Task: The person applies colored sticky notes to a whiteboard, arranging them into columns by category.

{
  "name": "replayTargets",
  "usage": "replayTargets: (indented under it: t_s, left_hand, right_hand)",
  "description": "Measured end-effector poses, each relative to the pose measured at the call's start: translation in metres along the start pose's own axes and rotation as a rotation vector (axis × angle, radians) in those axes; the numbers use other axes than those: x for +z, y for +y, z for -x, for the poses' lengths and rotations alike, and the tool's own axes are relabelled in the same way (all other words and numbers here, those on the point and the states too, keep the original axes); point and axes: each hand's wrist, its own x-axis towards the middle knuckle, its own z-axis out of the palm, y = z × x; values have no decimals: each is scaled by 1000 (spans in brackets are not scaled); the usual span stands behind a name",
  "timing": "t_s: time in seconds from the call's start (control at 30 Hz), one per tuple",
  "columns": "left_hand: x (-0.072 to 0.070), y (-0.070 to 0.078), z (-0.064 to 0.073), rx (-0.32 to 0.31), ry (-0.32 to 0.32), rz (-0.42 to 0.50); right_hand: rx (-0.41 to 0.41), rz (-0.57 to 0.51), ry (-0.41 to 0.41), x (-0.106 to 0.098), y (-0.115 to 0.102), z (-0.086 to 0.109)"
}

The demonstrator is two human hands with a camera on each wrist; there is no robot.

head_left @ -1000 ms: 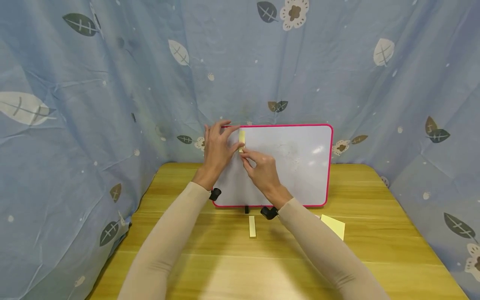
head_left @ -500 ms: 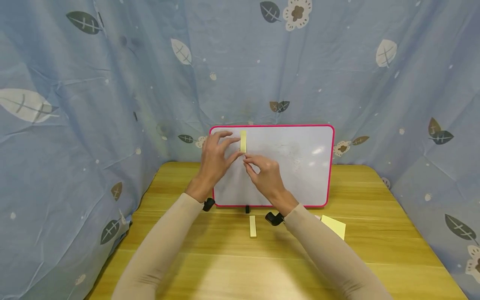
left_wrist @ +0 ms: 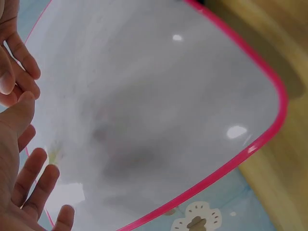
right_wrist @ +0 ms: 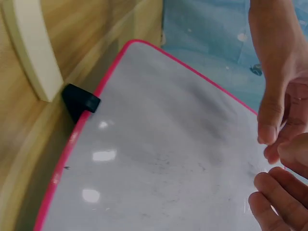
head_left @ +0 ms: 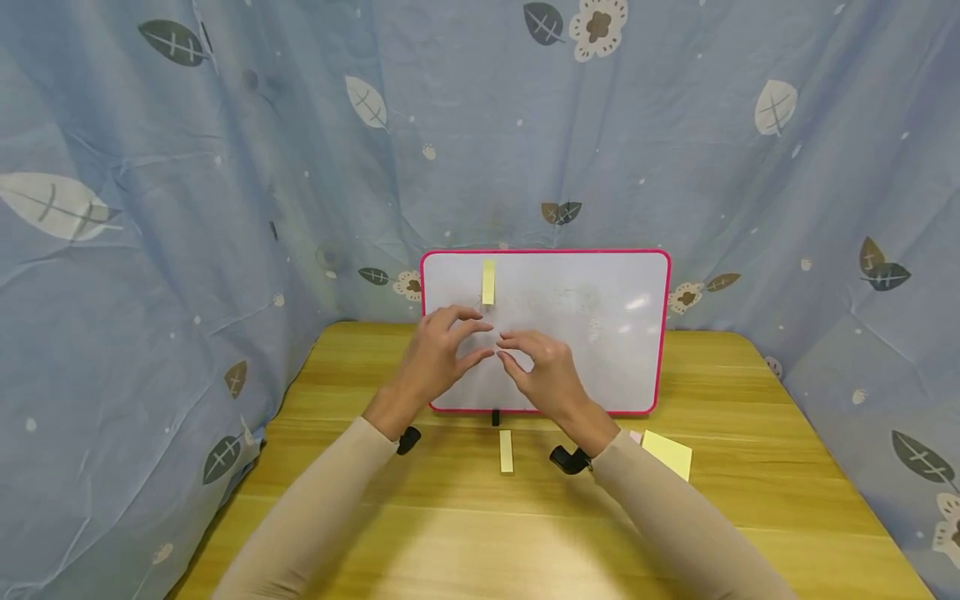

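Note:
A narrow yellow sticky strip (head_left: 488, 283) hangs upright on the whiteboard (head_left: 592, 367), high up and left of its middle. Below the strip, in front of the board, my left hand (head_left: 431, 358) holds nothing, its fingers loosely bent. Facing it from the right is my right hand (head_left: 551, 375), also with nothing in its fingers. The fingertips of the two hands come close together in the head view. In the left wrist view the left hand (left_wrist: 24, 178) fills the lower left. The right wrist view has the right hand (right_wrist: 281, 199) at the lower right.
On the wooden table (head_left: 465, 533) lies a narrow pale-yellow sticky-note pad (head_left: 506, 452), just before the board's black foot (head_left: 496, 417). A larger yellow note pad (head_left: 670, 455) sits by the right forearm, a pink piece (head_left: 636, 437) beside it. A patterned blue curtain (head_left: 465, 192) surrounds the table.
Both hands have come away from the yellow strip and moved down, the right hand also slightly right. The strip stays on the board, now fully uncovered.

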Motion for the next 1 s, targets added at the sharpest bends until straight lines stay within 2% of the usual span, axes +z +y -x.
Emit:
replayTargets:
  t_s: [0.27, 0.5, 0.73, 1.0]
  left_hand:
    - [8, 6, 25, 40, -80, -5]
    - [14, 11, 43, 37, -134, 34]
    - [22, 18, 58, 45, -261, 112]
    - [35, 24, 70, 152, -364, 190]
  right_hand:
    - [21, -8, -76, -7, -1, 19]
    - [41, 5, -127, -9, 1, 34]
    - [56, -5, -167, -12, 3, 49]
    - [63, -1, -220, -16, 7, 66]
